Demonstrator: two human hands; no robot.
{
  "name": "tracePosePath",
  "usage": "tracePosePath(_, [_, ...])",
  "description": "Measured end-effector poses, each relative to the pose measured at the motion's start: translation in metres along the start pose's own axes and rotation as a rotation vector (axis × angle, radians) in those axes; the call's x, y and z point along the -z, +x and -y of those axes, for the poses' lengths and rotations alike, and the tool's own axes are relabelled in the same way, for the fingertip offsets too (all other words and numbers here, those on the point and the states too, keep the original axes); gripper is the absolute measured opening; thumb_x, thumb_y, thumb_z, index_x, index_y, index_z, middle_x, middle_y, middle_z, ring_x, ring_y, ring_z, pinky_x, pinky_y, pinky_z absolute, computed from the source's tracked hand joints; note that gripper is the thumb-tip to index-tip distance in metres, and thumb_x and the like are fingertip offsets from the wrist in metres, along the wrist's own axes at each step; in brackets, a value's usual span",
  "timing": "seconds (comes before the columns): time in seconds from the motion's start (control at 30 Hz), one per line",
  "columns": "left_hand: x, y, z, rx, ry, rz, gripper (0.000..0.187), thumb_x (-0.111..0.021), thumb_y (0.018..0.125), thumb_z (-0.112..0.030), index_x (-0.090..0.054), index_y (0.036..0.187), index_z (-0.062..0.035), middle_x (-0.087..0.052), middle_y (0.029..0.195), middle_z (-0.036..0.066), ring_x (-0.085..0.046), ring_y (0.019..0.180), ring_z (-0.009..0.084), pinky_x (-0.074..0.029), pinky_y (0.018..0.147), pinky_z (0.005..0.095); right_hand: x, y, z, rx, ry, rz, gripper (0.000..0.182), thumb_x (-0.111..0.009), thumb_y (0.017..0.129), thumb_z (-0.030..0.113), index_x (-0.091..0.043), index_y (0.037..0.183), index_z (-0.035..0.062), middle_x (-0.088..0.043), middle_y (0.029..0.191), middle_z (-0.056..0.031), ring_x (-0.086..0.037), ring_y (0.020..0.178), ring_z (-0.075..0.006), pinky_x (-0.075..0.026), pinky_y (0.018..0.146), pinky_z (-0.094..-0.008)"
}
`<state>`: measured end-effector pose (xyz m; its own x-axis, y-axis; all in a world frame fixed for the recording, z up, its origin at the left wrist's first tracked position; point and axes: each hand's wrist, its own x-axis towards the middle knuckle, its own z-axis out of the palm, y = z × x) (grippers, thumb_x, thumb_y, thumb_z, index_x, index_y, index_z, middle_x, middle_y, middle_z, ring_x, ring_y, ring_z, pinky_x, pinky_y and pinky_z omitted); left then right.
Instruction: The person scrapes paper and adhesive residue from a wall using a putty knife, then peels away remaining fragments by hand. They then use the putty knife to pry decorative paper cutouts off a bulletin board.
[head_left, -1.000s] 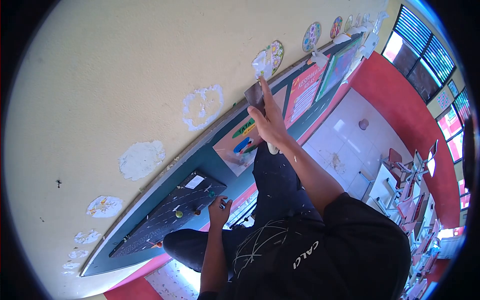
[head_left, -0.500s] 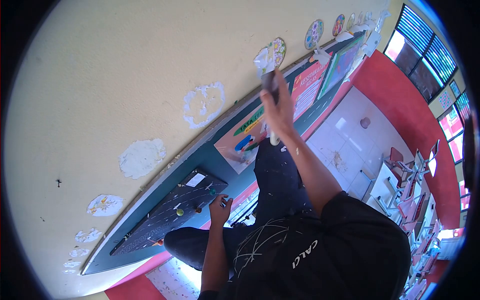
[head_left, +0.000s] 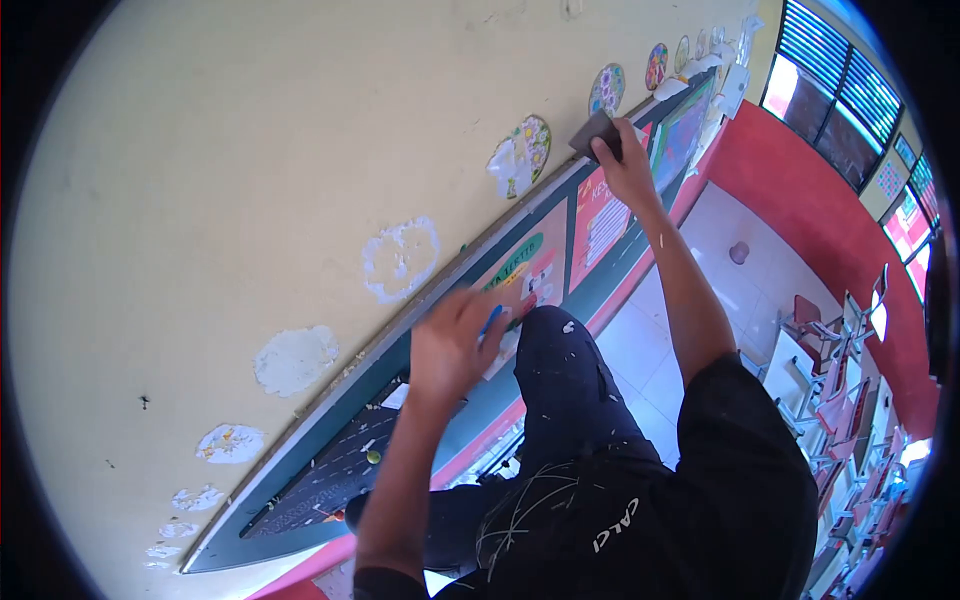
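Note:
My right hand [head_left: 625,165] is closed around a scraper with a flat dark grey blade [head_left: 597,135], its handle hidden in my grip. The blade is by the board's upper edge, between a half-peeled flowered paper oval [head_left: 520,157] and another flowered oval [head_left: 607,90] on the wall. My left hand [head_left: 450,350], slightly blurred, is raised in front of the board [head_left: 340,420]. Its thumb and fingers are apart, and no object shows in it. Nearer on the cream wall [head_left: 230,200] are rough white patches, including a ring-shaped one [head_left: 400,260] and a solid one [head_left: 296,360].
Posters, one of them red [head_left: 600,215], cover the board. My bent knee [head_left: 550,330] is close to it. Down on the right are the tiled floor [head_left: 660,350], a small round object [head_left: 739,252], and rows of desks and chairs [head_left: 830,370]. Windows [head_left: 840,90] line the far wall.
My right hand has moved right with the scraper, away from the half-peeled oval. My left hand has risen from low by the board to in front of its upper part. The view has shifted slightly.

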<state>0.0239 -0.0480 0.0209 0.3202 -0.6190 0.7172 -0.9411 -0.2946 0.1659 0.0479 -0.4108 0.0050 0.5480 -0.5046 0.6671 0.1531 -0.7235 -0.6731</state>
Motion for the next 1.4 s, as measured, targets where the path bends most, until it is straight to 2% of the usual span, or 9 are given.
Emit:
tracePosePath(0.1, [0.001,0.104,0.006,-0.201,0.195,-0.012,0.029,-0.072,0.077,-0.009,-0.067,0.105,-0.0114,-0.061,0.082,0.005,-0.061,0.072,0.0256,-0.051,0.059,0.0370,-0.003,0.036,-0.013,0.190,-0.137,-0.007,0.036,-0.063,0.094,0.026,-0.051,0.123,0.0074,-0.064,0.104,-0.0158,-0.063,0.094,-0.0279,-0.047,0.085,-0.0379])
tracePosePath(0.23, [-0.031,0.177,0.034,-0.455,0.531,0.144,0.030,-0.064,0.079,-0.009,-0.065,0.109,-0.0145,-0.057,0.084,0.001,-0.060,0.078,0.0195,-0.049,0.071,0.0361,0.007,0.055,-0.016,0.124,0.112,0.134,0.035,-0.064,0.095,0.022,-0.051,0.123,0.0052,-0.065,0.104,-0.0118,-0.061,0.095,-0.0223,-0.046,0.086,-0.0338])
tracePosePath(0.4, [-0.046,0.176,0.036,-0.495,0.759,0.213,0.033,-0.059,0.083,-0.014,-0.062,0.116,-0.0158,-0.058,0.091,-0.002,-0.058,0.088,0.0146,-0.043,0.079,0.0321,0.003,0.074,-0.026,0.095,0.273,0.279,0.032,-0.067,0.092,0.019,-0.057,0.119,0.0031,-0.066,0.105,-0.0125,-0.059,0.099,-0.0197,-0.047,0.087,-0.0326])
tracePosePath(0.53, [-0.049,0.177,0.036,-0.474,0.847,0.264,0.033,-0.058,0.084,-0.016,-0.062,0.117,-0.0158,-0.059,0.092,-0.002,-0.057,0.090,0.0145,-0.041,0.080,0.0315,-0.012,0.058,-0.006,0.308,0.131,0.147,0.032,-0.068,0.091,0.019,-0.061,0.118,0.0042,-0.067,0.110,-0.0134,-0.062,0.102,-0.0259,-0.046,0.091,-0.0350])
tracePosePath(0.67, [-0.048,0.178,0.033,-0.454,0.858,0.281,0.022,-0.059,0.084,-0.016,-0.062,0.106,-0.0167,-0.058,0.091,-0.003,-0.057,0.091,0.0140,-0.041,0.081,0.0324,-0.017,0.057,0.003,0.286,0.244,0.157,0.033,-0.069,0.089,0.019,-0.062,0.118,0.0048,-0.066,0.111,-0.0128,-0.057,0.111,-0.0302,-0.043,0.096,-0.0383])
tracePosePath(0.83, [-0.048,0.176,0.034,-0.463,0.802,0.249,0.009,-0.060,0.083,-0.015,-0.059,0.092,-0.0179,-0.058,0.090,-0.004,-0.057,0.089,0.0136,-0.041,0.081,0.0326,-0.019,0.056,0.011,0.262,0.150,-0.002,0.029,-0.070,0.088,0.014,-0.062,0.113,0.0033,-0.069,0.101,-0.0140,-0.065,0.090,-0.0284,-0.049,0.083,-0.0378])
tracePosePath(1.03, [-0.052,0.175,0.038,-0.479,0.796,0.204,0.022,-0.061,0.082,-0.015,-0.063,0.103,-0.0176,-0.058,0.091,-0.003,-0.056,0.090,0.0132,-0.041,0.081,0.0325,-0.011,0.048,0.009,0.050,0.169,0.017,0.026,-0.069,0.088,0.016,-0.063,0.111,0.0068,-0.069,0.099,-0.0126,-0.064,0.094,-0.0266,-0.046,0.091,-0.0372])
tracePosePath(1.17, [-0.052,0.177,0.035,-0.470,0.840,0.253,0.027,-0.061,0.081,-0.014,-0.063,0.108,-0.0165,-0.059,0.094,-0.003,-0.056,0.091,0.0134,-0.041,0.081,0.0322,-0.019,0.031,0.027,0.337,-0.038,0.010,0.026,-0.069,0.087,0.014,-0.062,0.111,0.0051,-0.069,0.098,-0.0129,-0.065,0.092,-0.0259,-0.047,0.088,-0.0357])
tracePosePath(1.4, [-0.051,0.175,0.038,-0.476,0.827,0.212,0.032,-0.060,0.082,-0.015,-0.062,0.114,-0.0161,-0.058,0.092,-0.003,-0.056,0.089,0.0135,-0.040,0.081,0.0319,-0.015,0.038,0.009,0.113,0.309,-0.017,0.025,-0.069,0.088,0.011,-0.062,0.109,0.0002,-0.069,0.094,-0.0128,-0.065,0.086,-0.0206,-0.050,0.080,-0.0327])
